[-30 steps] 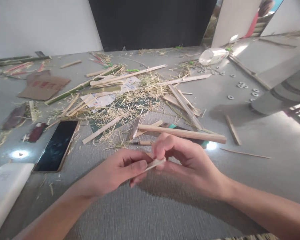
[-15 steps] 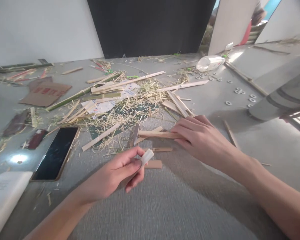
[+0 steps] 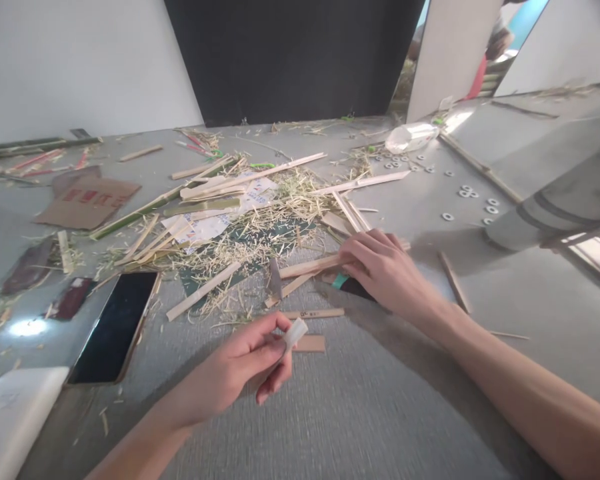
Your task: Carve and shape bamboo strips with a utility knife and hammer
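Hammer (image 3: 307, 267), now angled toward far right under the right hand (image 3: 389, 272) (finger hold unclear), leaves the black tool (image 3: 359, 289) more exposed, while the left hand (image 3: 245, 359) pinches a pale strip (image 3: 295, 333) near centre.

Your desk (image 3: 280, 440) lies in moderate, greyish light. Note the glare spot (image 3: 29, 327) at left and the bright streak (image 3: 463, 120) at upper right. A broad, soft shadow (image 3: 420, 373) falls nearside of your right forearm (image 3: 505, 367). Detail on the pale piece (image 3: 296, 332) in your left grip (image 3: 253, 357) is soft; the picture's edges appear stretched.
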`<state>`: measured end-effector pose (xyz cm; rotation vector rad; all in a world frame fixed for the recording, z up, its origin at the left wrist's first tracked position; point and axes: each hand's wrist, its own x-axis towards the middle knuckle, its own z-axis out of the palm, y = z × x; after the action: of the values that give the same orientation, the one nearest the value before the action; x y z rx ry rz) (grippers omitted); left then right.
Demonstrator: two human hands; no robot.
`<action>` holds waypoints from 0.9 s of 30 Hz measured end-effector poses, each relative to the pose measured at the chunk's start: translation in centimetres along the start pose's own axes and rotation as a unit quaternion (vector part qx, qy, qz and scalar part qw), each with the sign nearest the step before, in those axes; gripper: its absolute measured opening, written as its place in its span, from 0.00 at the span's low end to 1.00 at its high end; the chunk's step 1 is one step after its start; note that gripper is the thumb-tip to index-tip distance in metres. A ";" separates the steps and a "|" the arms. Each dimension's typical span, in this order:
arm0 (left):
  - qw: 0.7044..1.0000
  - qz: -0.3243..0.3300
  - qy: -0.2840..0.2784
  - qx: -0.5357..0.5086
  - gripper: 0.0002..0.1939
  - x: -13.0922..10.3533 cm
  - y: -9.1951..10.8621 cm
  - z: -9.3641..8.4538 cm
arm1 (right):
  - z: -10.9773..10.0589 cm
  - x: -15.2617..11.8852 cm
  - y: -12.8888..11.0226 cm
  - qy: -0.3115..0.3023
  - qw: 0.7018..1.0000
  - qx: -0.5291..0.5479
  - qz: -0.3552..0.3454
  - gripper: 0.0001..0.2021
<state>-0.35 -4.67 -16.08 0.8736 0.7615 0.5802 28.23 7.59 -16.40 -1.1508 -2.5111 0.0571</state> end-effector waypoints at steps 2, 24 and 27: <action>1.000 -0.005 -0.006 -0.011 0.10 0.0 -0.1 0.0 | 0.1 0.1 0.1 -0.004 1.000 0.003 -0.001 0.05; 0.995 0.024 0.085 -0.056 0.12 0.4 -0.3 1.4 | -3.2 -2.1 -0.4 -0.202 0.976 0.078 -0.014 0.10; 0.990 0.028 0.094 -0.104 0.10 0.6 -0.5 1.7 | -3.4 -2.4 -0.2 -0.215 0.968 0.127 -0.014 0.12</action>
<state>1.40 -5.31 -15.96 0.6547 0.8327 0.7850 30.68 5.32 -13.96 -1.0865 -2.7767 0.6673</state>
